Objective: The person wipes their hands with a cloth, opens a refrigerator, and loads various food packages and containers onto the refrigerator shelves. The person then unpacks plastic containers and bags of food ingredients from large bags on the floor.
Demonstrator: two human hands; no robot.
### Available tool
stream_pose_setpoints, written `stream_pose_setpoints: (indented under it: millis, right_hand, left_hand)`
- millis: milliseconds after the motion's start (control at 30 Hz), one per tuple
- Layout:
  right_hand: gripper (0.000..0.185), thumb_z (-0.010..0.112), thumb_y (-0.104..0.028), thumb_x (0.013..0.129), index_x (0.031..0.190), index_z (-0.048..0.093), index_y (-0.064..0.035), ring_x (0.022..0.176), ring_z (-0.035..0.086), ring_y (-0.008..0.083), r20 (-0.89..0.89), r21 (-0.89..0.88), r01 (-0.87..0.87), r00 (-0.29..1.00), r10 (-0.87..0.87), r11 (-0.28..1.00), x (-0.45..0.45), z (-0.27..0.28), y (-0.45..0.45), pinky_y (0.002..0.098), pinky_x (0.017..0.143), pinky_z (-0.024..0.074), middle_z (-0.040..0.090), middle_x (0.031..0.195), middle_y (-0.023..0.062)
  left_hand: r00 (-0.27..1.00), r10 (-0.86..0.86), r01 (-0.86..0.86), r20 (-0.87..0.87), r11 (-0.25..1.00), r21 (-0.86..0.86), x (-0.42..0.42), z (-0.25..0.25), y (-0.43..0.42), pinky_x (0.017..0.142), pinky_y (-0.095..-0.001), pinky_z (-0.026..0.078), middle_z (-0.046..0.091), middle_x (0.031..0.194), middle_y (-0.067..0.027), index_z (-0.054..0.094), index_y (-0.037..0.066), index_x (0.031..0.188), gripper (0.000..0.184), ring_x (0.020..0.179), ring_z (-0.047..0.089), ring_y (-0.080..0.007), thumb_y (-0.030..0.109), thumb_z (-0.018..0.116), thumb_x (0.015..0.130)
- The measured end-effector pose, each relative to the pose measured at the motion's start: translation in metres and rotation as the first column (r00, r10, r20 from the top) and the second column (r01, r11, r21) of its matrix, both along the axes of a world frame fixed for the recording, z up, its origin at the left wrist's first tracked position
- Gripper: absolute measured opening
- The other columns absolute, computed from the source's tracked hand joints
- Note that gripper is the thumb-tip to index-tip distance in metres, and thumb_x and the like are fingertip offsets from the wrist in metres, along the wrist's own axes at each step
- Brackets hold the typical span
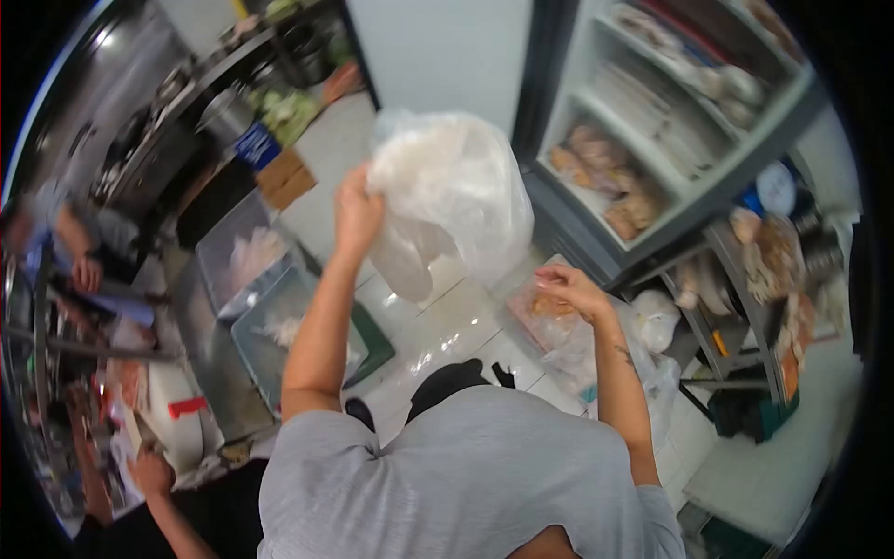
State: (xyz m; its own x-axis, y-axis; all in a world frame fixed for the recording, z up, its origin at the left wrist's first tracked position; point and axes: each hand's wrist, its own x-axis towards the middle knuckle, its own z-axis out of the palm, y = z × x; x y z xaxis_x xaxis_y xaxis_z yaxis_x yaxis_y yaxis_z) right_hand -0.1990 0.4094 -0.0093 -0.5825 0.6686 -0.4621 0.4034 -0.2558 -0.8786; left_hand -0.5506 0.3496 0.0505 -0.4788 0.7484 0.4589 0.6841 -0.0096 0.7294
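Note:
My left hand (358, 212) is closed on the gathered edge of a large translucent plastic bag (475, 186), held up in front of me. The bag is puffed out and its lower part hangs over the tiled floor; something whitish shows near its top, but I cannot make out what. To the right, my right hand (575, 291) is off the bag, fingers loosely bent and apart, with nothing visible in it. Below that hand stands a container with orange-pink food (549, 307) and clear plastic bags (587, 359).
An open upright fridge (605, 102) with bagged food on its shelves stands ahead right. Plastic bins (244, 340) sit on the left by a steel counter. A loaded rack (736, 289) is at right. Co-workers' hands (151, 473) show at far left.

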Motion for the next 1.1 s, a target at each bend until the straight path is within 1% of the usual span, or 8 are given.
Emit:
stream_pose_setpoints:
  millis: [200, 400, 500, 633, 733, 767, 800, 1100]
  right_hand:
    - [0.034, 0.063, -0.017, 0.077, 0.105, 0.053, 0.0005, 0.070, 0.055, 0.0097, 0.081, -0.179, 0.117, 0.991, -0.104, 0.977, 0.007, -0.069, -0.004, 0.0215, 0.059, 0.0452, 0.058, 0.082, 0.0050]
    - [0.030, 0.064, -0.019, 0.073, 0.095, 0.057, 0.0013, 0.075, 0.059, 0.0181, 0.196, 0.261, 0.010, 0.979, -0.063, 0.965, 0.025, -0.121, -0.002, 0.0277, 0.064, 0.0477, 0.060, 0.080, 0.0098]
    - [0.031, 0.065, -0.022, 0.070, 0.089, 0.059, 0.0009, 0.078, 0.060, 0.0249, 0.223, 0.379, 0.031, 0.967, -0.124, 0.925, 0.049, -0.160, -0.022, 0.0342, 0.069, 0.0477, 0.062, 0.087, 0.0166]
    - [0.033, 0.065, -0.028, 0.067, 0.087, 0.060, -0.0028, 0.079, 0.058, 0.0282, 0.345, 0.356, 0.173, 0.889, -0.301, 0.918, 0.103, -0.191, -0.087, 0.0342, 0.073, 0.0463, 0.061, 0.084, 0.0164]
    - [0.033, 0.065, -0.033, 0.065, 0.081, 0.060, -0.0036, 0.083, 0.057, 0.0318, 0.444, 0.333, 0.313, 0.780, -0.441, 0.890, 0.157, -0.248, -0.152, 0.0378, 0.076, 0.0446, 0.060, 0.085, 0.0163]
    - [0.033, 0.064, -0.033, 0.066, 0.081, 0.061, -0.0040, 0.084, 0.056, 0.0315, 0.444, 0.260, 0.426, 0.744, -0.499, 0.867, 0.174, -0.247, -0.175, 0.0381, 0.076, 0.0443, 0.060, 0.086, 0.0165]
    - [0.032, 0.063, -0.033, 0.066, 0.080, 0.061, -0.0043, 0.086, 0.056, 0.0312, 0.450, 0.187, 0.529, 0.703, -0.551, 0.828, 0.193, -0.244, -0.197, 0.0384, 0.077, 0.0441, 0.060, 0.088, 0.0167]
    - [0.027, 0.060, -0.021, 0.072, 0.088, 0.056, 0.0010, 0.057, 0.058, 0.0159, 0.444, -0.105, 0.977, 0.211, -0.871, 0.184, 0.313, -0.268, -0.346, 0.0265, 0.043, 0.0445, 0.058, 0.069, 0.0081]
  left_hand:
    - [0.903, 0.383, -0.391, -0.194, 0.920, -0.003, -0.117, 0.077, -0.058, 0.083, -0.0339, 0.041, 0.059, 0.096, -0.0177, 0.058, 0.002, 0.102, 0.040, 0.092, 0.056, -0.0298, -0.001, 0.045, 0.065]
    - [0.549, 0.642, -0.649, -0.535, 0.731, 0.211, -0.241, 0.139, -0.119, 0.076, -0.0374, 0.044, 0.060, 0.092, -0.0202, 0.055, -0.005, 0.102, 0.032, 0.083, 0.058, -0.0329, 0.008, 0.055, 0.072]
    - [0.431, 0.580, -0.724, -0.692, 0.679, 0.118, -0.361, 0.083, -0.165, 0.075, -0.0456, 0.044, 0.055, 0.105, -0.0218, 0.054, 0.000, 0.107, 0.041, 0.097, 0.053, -0.0355, 0.024, 0.058, 0.074]
    - [0.359, 0.560, -0.933, -0.747, 0.229, -0.277, -0.288, -0.043, -0.137, 0.070, -0.0540, 0.044, 0.050, 0.105, -0.0280, 0.019, 0.007, 0.133, 0.107, 0.090, 0.053, -0.0425, 0.064, 0.065, 0.054]
    - [0.746, -0.022, -0.533, -0.665, 0.580, -0.616, -0.204, -0.171, -0.066, 0.091, -0.0467, 0.035, 0.046, 0.119, -0.0207, 0.026, 0.000, 0.130, 0.090, 0.109, 0.045, -0.0364, 0.054, 0.061, 0.067]
    - [0.823, -0.135, -0.515, -0.551, 0.231, -0.826, -0.136, -0.193, -0.031, 0.097, -0.0419, 0.030, 0.043, 0.122, -0.0212, 0.037, 0.000, 0.125, 0.076, 0.116, 0.038, -0.0336, 0.046, 0.063, 0.070]
    - [0.898, -0.395, -0.023, -0.195, 0.400, -0.916, -0.100, -0.220, -0.011, 0.097, -0.0404, 0.031, 0.043, 0.122, -0.0222, 0.043, 0.002, 0.121, 0.066, 0.116, 0.037, -0.0356, 0.040, 0.063, 0.071]
    - [0.422, -0.906, 0.535, 0.031, 0.222, -0.815, 0.264, -0.187, 0.103, 0.077, -0.0380, 0.045, 0.054, 0.099, -0.0196, 0.055, 0.009, 0.105, 0.034, 0.089, 0.055, -0.0321, 0.024, 0.061, 0.075]
